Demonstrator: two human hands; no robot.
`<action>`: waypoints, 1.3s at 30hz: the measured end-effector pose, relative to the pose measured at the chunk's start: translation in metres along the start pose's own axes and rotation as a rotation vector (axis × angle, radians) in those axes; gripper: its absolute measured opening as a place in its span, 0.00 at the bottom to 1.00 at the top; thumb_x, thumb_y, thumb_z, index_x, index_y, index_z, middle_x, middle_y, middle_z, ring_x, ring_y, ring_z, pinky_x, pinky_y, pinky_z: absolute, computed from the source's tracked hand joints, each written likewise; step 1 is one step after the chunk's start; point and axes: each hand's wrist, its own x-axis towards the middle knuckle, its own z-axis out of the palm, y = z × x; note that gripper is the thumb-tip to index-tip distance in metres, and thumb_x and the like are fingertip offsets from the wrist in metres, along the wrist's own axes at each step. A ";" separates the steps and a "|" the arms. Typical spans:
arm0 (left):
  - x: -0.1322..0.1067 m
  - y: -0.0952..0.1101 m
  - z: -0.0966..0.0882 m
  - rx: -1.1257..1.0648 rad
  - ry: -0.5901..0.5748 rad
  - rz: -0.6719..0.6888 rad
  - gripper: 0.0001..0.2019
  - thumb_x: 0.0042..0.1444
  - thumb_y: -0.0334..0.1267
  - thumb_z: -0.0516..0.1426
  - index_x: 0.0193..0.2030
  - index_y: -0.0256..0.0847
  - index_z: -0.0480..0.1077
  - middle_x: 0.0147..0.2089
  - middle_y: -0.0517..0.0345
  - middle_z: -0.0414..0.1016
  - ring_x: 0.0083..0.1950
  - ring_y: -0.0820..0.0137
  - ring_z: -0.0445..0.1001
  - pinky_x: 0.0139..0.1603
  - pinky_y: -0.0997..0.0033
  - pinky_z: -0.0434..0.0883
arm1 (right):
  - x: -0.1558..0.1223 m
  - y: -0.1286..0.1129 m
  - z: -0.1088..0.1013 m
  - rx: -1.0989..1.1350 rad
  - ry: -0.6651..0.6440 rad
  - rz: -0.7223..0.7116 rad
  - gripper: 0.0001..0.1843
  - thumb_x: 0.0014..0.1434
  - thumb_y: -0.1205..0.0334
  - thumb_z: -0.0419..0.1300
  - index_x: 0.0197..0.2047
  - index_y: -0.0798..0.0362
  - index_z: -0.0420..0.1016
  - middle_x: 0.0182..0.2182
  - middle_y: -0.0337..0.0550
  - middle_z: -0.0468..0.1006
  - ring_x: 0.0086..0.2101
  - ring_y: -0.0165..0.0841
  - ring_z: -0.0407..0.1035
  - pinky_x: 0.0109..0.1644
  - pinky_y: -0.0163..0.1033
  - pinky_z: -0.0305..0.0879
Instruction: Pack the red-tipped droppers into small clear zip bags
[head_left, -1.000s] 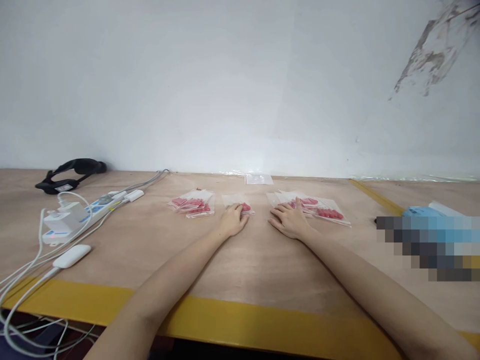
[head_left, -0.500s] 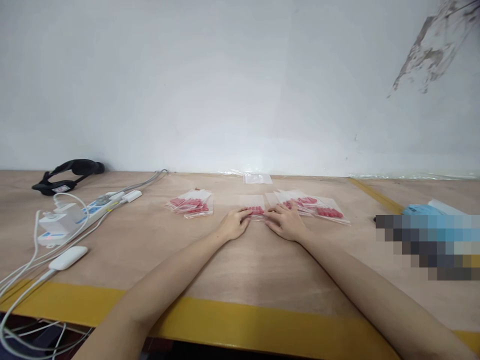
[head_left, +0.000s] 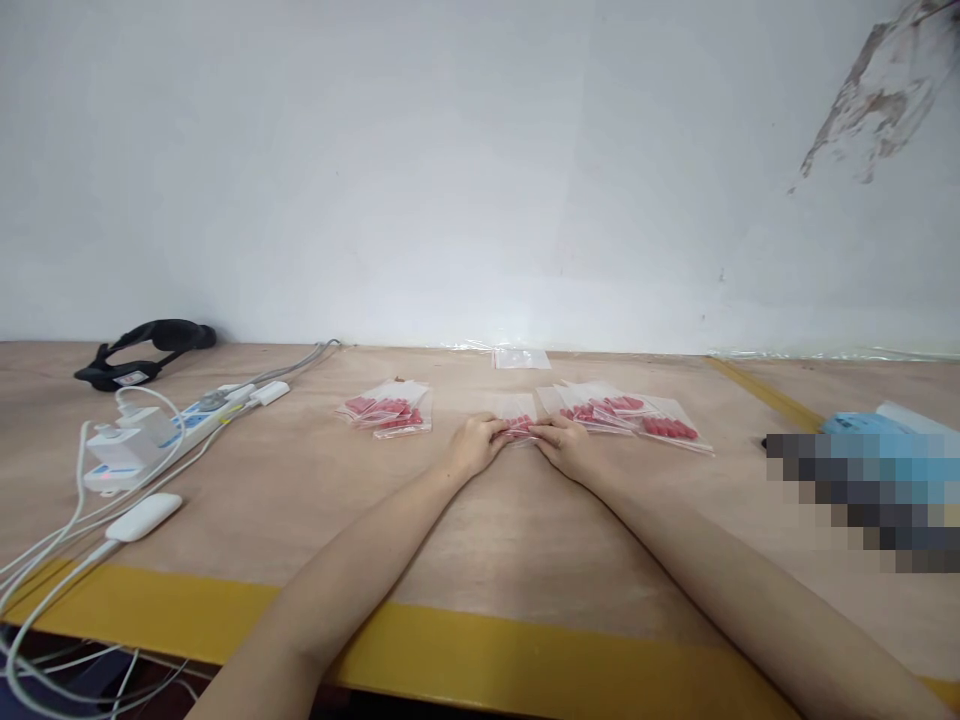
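A small clear plastic bag (head_left: 517, 405) with several red pieces in its lower part lies flat on the table in front of me. My left hand (head_left: 478, 443) has its fingers closed on the bag's left edge. On the opposite edge, my right hand (head_left: 566, 446) pinches the bag with bent fingers. Fingertips partly cover the red pieces. To the left lies a loose pile of similar filled bags (head_left: 390, 408). Another overlapping group of filled bags (head_left: 604, 405) spreads out just beyond my right hand.
Flat empty bags (head_left: 521, 359) lie near the wall. At left are a power strip (head_left: 196, 420) with chargers, a white adapter (head_left: 145, 517) on a cable and a black strap-like headset (head_left: 146, 355). A blue package (head_left: 866, 424) sits at right, beside a pixelated area.
My hands have drawn slightly closer together, and the right fingers, more spread before, are now gathered at the bag's edge. The whole view has shifted a little.
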 end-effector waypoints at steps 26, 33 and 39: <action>0.000 -0.012 -0.002 -0.013 0.006 0.073 0.08 0.56 0.35 0.53 0.40 0.40 0.72 0.35 0.56 0.73 0.36 0.70 0.71 0.40 0.72 0.67 | 0.004 -0.005 -0.017 -0.483 -0.086 -0.128 0.13 0.57 0.68 0.49 0.31 0.49 0.75 0.25 0.39 0.76 0.31 0.30 0.63 0.51 0.44 0.41; -0.005 -0.005 -0.007 -0.081 0.065 0.169 0.17 0.50 0.47 0.58 0.44 0.42 0.70 0.42 0.53 0.71 0.45 0.66 0.68 0.48 0.66 0.66 | 0.003 -0.004 -0.018 -0.485 -0.087 -0.098 0.13 0.58 0.67 0.48 0.33 0.49 0.74 0.30 0.41 0.76 0.34 0.32 0.63 0.51 0.45 0.41; -0.002 0.000 -0.004 0.086 0.019 0.287 0.09 0.57 0.37 0.51 0.40 0.41 0.70 0.40 0.54 0.71 0.42 0.68 0.69 0.46 0.68 0.67 | 0.002 -0.002 -0.016 -0.497 -0.078 -0.100 0.13 0.56 0.69 0.48 0.34 0.51 0.73 0.30 0.42 0.75 0.34 0.32 0.62 0.51 0.45 0.40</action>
